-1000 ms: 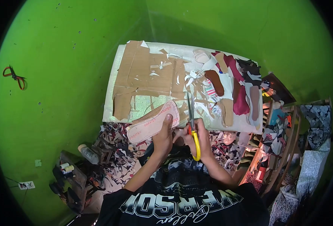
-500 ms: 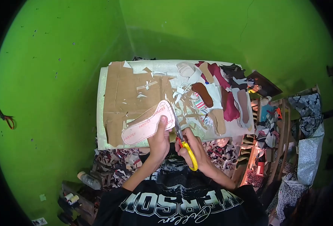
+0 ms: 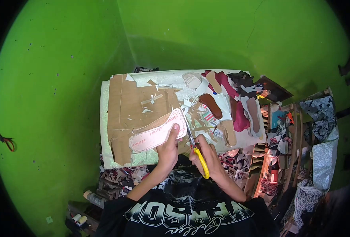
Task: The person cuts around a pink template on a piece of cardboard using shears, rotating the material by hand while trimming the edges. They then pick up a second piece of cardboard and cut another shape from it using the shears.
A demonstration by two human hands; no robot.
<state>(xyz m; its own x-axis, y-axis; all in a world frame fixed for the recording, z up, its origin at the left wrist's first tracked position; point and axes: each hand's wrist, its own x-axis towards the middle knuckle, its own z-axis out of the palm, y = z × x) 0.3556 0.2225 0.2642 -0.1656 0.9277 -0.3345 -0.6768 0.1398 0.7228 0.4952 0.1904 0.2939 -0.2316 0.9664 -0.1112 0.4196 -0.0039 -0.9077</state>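
Observation:
My left hand point(image 3: 168, 147) grips a pale insole piece point(image 3: 148, 138) printed with red PARATEX lettering, thumb on top and the fingers hidden beneath. A drawn outline runs just inside its edge. In my right hand point(image 3: 207, 157) is a pair of scissors point(image 3: 202, 162) with yellow handles, its fingers wrapped round them. The metal blades lie along the right edge of the insole, touching it near the wide end. Whether the blades are parted I cannot make out. Both hands are above the near edge of the table point(image 3: 105, 118).
Brown cardboard point(image 3: 121, 102) covers the table's left side, with paper scraps on it. A brown sole shape point(image 3: 210, 106), maroon pieces point(image 3: 242, 118) and tan cutouts lie to the right. A wooden rack point(image 3: 297, 146) with fabric stands at right. Scraps cover the floor.
The whole view has shifted slightly. Both hands keep their grip, and the scissors stay at the insole's right edge with little visible movement.

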